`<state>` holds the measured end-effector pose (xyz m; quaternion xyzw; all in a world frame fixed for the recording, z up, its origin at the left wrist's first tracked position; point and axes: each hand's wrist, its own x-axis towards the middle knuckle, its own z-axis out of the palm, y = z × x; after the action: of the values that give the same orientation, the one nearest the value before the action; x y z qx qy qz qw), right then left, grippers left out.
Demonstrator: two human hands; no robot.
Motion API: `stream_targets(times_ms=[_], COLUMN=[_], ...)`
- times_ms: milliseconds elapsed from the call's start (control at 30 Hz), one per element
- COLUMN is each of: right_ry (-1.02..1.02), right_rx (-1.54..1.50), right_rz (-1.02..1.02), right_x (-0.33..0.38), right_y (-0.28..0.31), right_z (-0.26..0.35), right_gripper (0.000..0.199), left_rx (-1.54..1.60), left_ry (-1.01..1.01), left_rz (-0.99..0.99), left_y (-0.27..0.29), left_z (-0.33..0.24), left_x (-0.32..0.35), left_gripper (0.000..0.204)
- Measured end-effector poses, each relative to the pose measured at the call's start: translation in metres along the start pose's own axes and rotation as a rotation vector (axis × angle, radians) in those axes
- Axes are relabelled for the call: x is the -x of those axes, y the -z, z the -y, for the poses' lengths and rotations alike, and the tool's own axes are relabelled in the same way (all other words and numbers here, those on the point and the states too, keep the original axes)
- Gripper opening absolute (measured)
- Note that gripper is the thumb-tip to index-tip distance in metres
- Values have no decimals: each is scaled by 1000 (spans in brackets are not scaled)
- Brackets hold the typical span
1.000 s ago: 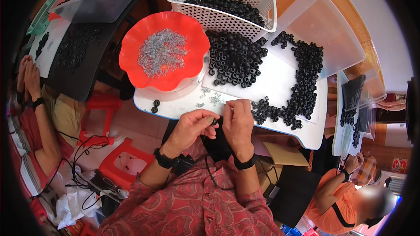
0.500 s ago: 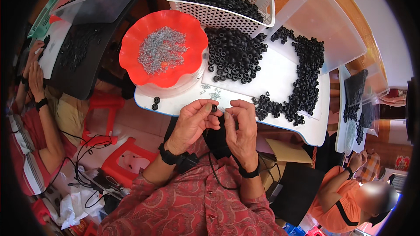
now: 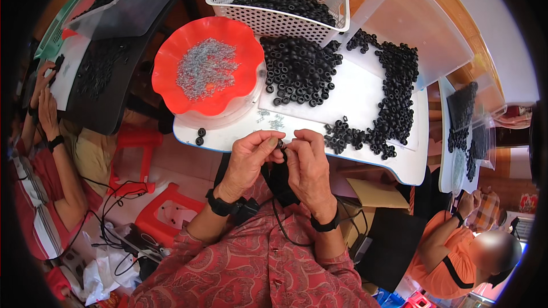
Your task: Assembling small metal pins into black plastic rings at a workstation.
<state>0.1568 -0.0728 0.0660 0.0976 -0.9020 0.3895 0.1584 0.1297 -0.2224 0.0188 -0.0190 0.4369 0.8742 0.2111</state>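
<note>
Between thumb and fingertips, my left hand [image 3: 246,162] pinches a small black ring-shaped part [image 3: 280,144] just in front of the table's near edge. My right hand [image 3: 311,177] is closed, its fingertips pressed up against that part; whatever they hold is too small and hidden to make out. Beyond my hands, a few tiny clear-silver pieces [image 3: 277,121] lie on the white table [image 3: 228,132]. More of these small pieces [image 3: 205,68] fill the middle of a wavy-rimmed red bowl [image 3: 162,82]. A heap of similar black rings [image 3: 299,71] lies right of the bowl.
A white perforated basket [image 3: 274,20] holding black parts stands at the back. Black rings [image 3: 398,97] spread along the right, by a translucent bin [image 3: 419,34]. Two loose rings [image 3: 200,136] sit near the left edge. Co-workers sit left and right; a red stool [image 3: 154,214] stands left.
My right hand has moved left, closing the gap to the black ring in my left hand. A small clear piece at its fingertips is now hidden. The view has shifted slightly.
</note>
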Motion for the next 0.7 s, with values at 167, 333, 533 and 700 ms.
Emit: stream_targets(times_ms=[167,333,533,700], right_ry=[16,9,22,-23], right_rx=[8,14,37,-17], right_rz=[-7,25,-2,37], right_x=[0,1,1,3], right_y=[1,3,1,5], right_z=[0,0,-3,-3], right_gripper=[16,13,15,12], left_rx=[-166,-209,-268,-288], left_ry=[-48,-58,-66,-63], left_rz=[16,14,20,36], left_y=[1,0,-1,-6], left_z=[-1,0,2,3], left_x=[0,1,-1,0], left_gripper=[23,21,21,19])
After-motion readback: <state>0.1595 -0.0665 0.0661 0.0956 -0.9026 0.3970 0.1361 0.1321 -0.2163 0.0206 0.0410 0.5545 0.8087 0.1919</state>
